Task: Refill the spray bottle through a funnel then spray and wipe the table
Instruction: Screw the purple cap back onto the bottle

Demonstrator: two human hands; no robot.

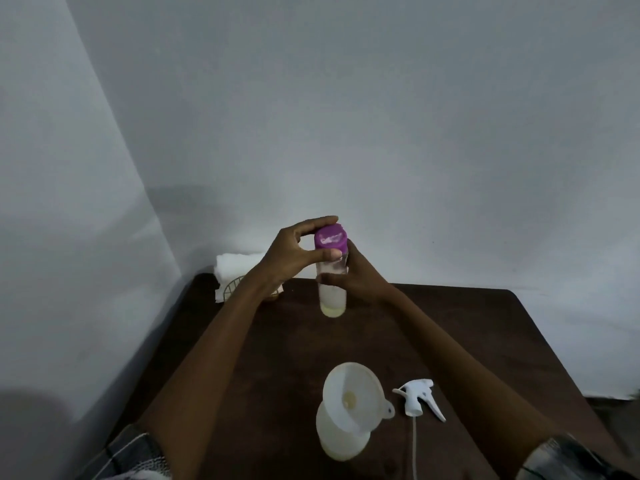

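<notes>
A dark brown surface [467, 341] is sitting in a corner of white walls [381, 116]. The spray bottle [341, 443] is standing near the person with a funnel [360, 386] in its top and the spray head [417, 398] lying beside it. Both arms are stretching forward: the fingers of the left hand [292, 256] are pinching the purple cap [330, 239] of a clear bottle [332, 294], and the fingers of the right hand [353, 273] are curling round its middle.

We are viewing from one head-worn wide-angle camera, looking forward and down, close over the table [450, 341] toward the wall [381, 116].
</notes>
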